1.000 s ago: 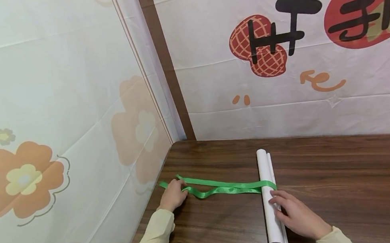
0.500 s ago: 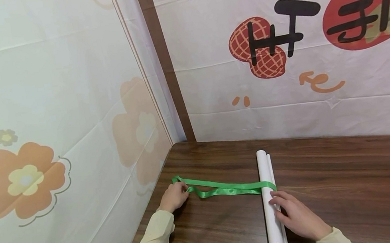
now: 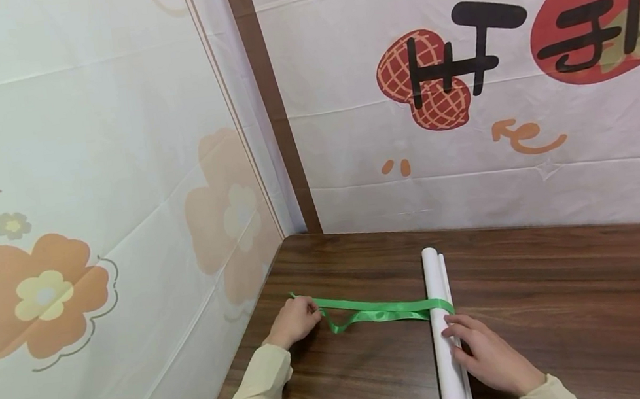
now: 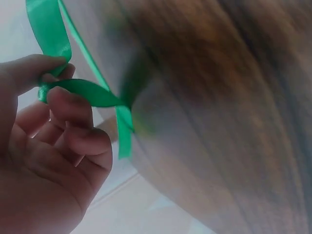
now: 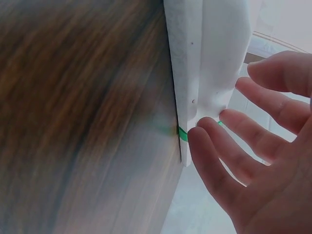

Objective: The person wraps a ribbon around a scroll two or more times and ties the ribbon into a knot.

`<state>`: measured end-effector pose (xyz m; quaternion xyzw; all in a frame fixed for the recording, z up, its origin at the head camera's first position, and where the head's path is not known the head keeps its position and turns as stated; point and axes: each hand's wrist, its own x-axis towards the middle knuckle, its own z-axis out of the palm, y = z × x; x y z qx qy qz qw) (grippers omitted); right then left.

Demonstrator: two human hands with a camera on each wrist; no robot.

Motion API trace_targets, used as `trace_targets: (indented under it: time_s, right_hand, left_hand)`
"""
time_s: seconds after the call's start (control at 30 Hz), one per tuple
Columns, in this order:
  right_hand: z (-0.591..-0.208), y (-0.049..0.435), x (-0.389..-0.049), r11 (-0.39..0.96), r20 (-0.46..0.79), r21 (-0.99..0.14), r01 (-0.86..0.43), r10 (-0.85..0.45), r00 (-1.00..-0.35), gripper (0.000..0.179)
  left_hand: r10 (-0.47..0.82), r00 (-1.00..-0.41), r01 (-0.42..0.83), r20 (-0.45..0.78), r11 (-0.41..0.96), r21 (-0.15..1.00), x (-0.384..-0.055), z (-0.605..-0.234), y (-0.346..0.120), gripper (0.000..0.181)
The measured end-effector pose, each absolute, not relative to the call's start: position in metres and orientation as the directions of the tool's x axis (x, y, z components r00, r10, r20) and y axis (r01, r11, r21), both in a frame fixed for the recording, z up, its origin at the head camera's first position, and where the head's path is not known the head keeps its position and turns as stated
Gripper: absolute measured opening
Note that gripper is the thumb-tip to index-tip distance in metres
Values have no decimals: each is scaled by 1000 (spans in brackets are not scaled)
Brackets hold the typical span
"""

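A white rolled-up sheet (image 3: 448,376) with a thin white bar along its right side lies on the table, pointing away from me. Round its middle passes a green satin ribbon (image 3: 379,304), its two strands stretching left. My left hand (image 3: 292,322) pinches one strand between thumb and fingers; the left wrist view shows that ribbon (image 4: 87,91) bent at the fingertips, with a loose tail hanging. Just below the ribbon, my right hand (image 3: 494,356) rests its loosely bent fingers on the roll. In the right wrist view the fingers (image 5: 209,156) are spread against the white bar (image 5: 185,63).
The dark wood-grain table (image 3: 573,289) extends to the right of the roll. A printed white cloth (image 3: 345,111) hangs behind it, and another cloth with orange flowers (image 3: 87,186) borders the left edge.
My left hand first drew the ribbon's end in, then shifted slightly right, and the pinched strand now sags more. My right hand and the roll stay in place.
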<state>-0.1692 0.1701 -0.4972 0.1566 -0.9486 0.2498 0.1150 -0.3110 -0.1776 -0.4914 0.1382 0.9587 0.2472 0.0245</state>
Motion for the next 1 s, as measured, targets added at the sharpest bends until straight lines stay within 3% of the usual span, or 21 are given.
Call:
trace_targets:
  time_s: [0.2, 0.47, 0.83, 1.0]
  right_hand:
    - [-499, 169, -168, 822, 375, -412, -392, -239, -896, 17]
    - [-499, 166, -168, 819, 472, -360, -447, -253, -845, 19]
    - [-498, 163, -168, 796, 555, -324, -511, -278, -784, 25]
    - [-493, 157, -165, 775, 519, -361, -519, -295, -802, 32]
  left_hand:
    - [366, -931, 315, 2, 797, 516, -307, -482, -168, 17]
    - [551, -834, 419, -42, 680, 602, -304, -477, -158, 16]
    - [665, -734, 321, -140, 520, 792, -288, -462, -133, 21]
    - [691, -708, 299, -147, 481, 824, -279, -459, -122, 19]
